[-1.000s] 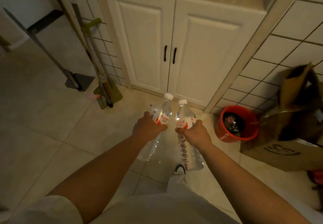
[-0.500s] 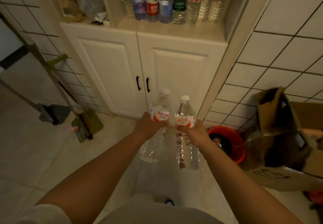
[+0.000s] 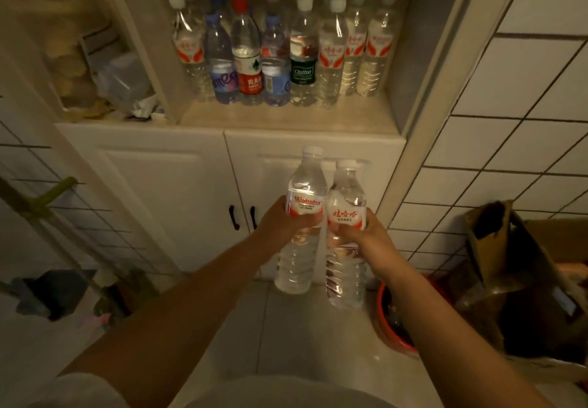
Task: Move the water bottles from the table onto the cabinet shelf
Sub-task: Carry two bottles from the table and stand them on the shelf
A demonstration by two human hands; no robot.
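Nearest us: our two forearms reach forward over the tiled floor, each hand carrying one bottle upright.
Left hand (image 3: 280, 220): fingers curled round the Wahaha bottle (image 3: 302, 216) at its label, clamped firmly on it.
Right hand (image 3: 359, 235): fingers wrapped round the second bottle (image 3: 345, 235), also at the label band, gripping it.
Held bottles: side by side and touching or nearly so, caps up, hanging in the air in front of the lower cabinet doors (image 3: 197, 191), below the front edge of the shelf.
Beside us: a red bucket (image 3: 394, 325) and a brown cardboard box (image 3: 515, 267) stand on the floor to the right; a mop and dustpan lean at the left.
Cabinet shelf (image 3: 286, 118): a row of stored bottles (image 3: 280, 51) stands along its back edge, while a bare strip runs along its front edge.
Step in hand: we judge this as the carry, with placing not yet begun.
Next move: we would raise both bottles above the front edge, set their bases flat on the bare strip short of the back row, then let go one hand at a time so neither tips.
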